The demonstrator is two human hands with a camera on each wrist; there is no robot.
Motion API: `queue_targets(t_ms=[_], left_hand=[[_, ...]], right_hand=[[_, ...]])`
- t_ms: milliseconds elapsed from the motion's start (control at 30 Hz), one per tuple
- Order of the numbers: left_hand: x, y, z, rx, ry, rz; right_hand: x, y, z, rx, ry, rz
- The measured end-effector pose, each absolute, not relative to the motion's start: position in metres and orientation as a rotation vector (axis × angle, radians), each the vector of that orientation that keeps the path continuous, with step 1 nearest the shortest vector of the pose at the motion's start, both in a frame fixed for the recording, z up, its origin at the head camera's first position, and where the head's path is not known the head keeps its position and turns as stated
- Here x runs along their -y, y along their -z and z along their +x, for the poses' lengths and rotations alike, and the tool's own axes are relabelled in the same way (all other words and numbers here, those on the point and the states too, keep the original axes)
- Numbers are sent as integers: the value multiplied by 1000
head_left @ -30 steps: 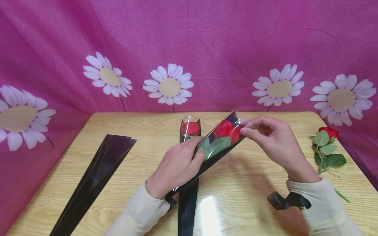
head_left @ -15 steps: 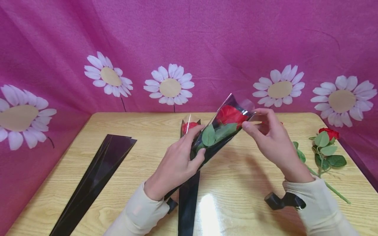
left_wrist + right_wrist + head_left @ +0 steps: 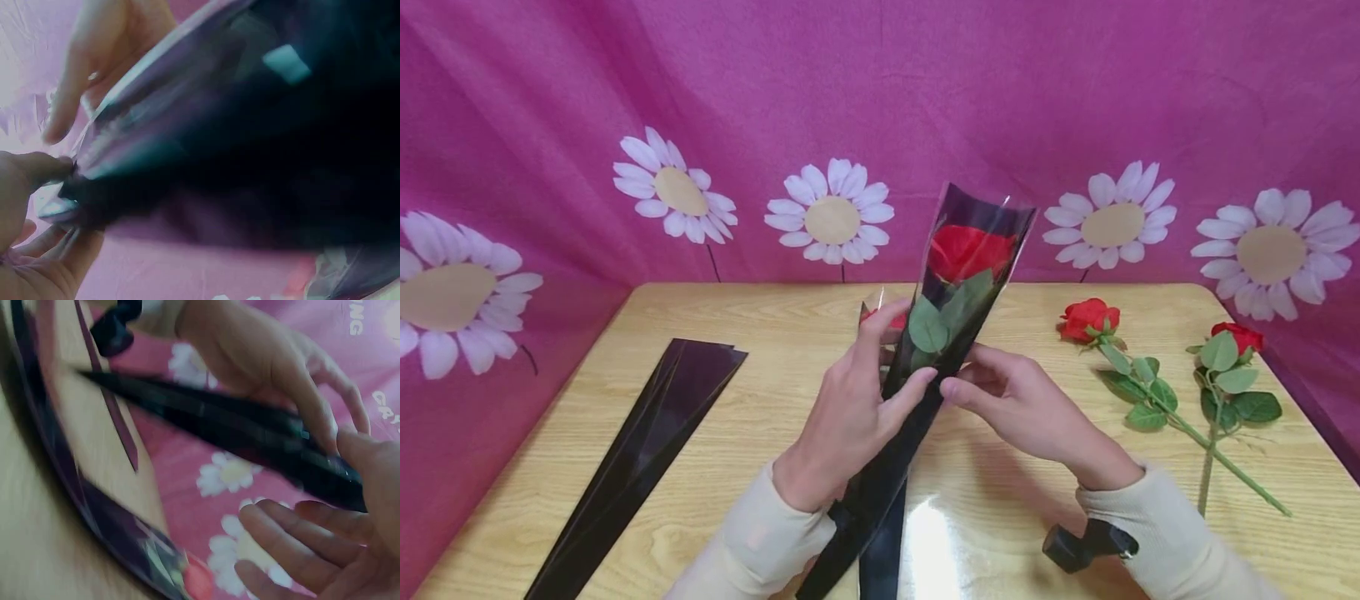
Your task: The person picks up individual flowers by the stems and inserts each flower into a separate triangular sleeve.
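Observation:
A red rose with green leaves sits inside a clear-fronted black flower sleeve (image 3: 955, 312), tilted with its open top up. My left hand (image 3: 850, 408) holds the sleeve at mid-length, thumb in front, fingers behind. From the other side my right hand (image 3: 1026, 408) pinches its edge just below the leaves. In the right wrist view the sleeve (image 3: 244, 431) passes between the right hand's (image 3: 331, 537) thumb and fingers. The left wrist view is blurred, with the dark sleeve (image 3: 250, 169) filling much of it. Beneath lies another wrapped rose (image 3: 882, 550), partly covered.
Several flat black sleeves (image 3: 640, 458) lie stacked on the left of the wooden table (image 3: 760, 325). Two loose roses, one upright-stemmed (image 3: 1236, 337) and one slanting (image 3: 1090, 321), lie with crossing stems at right. A pink flowered curtain (image 3: 955, 100) hangs behind.
The right hand has come down from the sleeve's top opening to its middle. The sleeve has swung up more upright in the left hand, and the nearer loose rose is uncovered.

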State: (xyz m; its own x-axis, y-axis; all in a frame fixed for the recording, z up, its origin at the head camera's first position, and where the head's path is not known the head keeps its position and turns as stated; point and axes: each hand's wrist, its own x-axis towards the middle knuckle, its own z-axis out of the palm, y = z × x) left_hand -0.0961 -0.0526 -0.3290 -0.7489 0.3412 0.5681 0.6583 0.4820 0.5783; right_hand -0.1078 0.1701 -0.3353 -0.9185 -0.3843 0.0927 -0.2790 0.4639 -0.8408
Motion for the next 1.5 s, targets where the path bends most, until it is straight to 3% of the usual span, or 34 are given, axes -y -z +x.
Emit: queue_targets(t_ms=[367, 633, 1500], left_hand=[[51, 334, -98, 2387, 1194, -863], [53, 334, -101, 2396, 1158, -860], [57, 336, -105, 2413, 887, -931]], right_hand=[[-167, 336, -108, -2414, 1773, -506], [-176, 339, -121, -2423, 1956, -275], [-176, 405, -153, -2339, 1733, -135]])
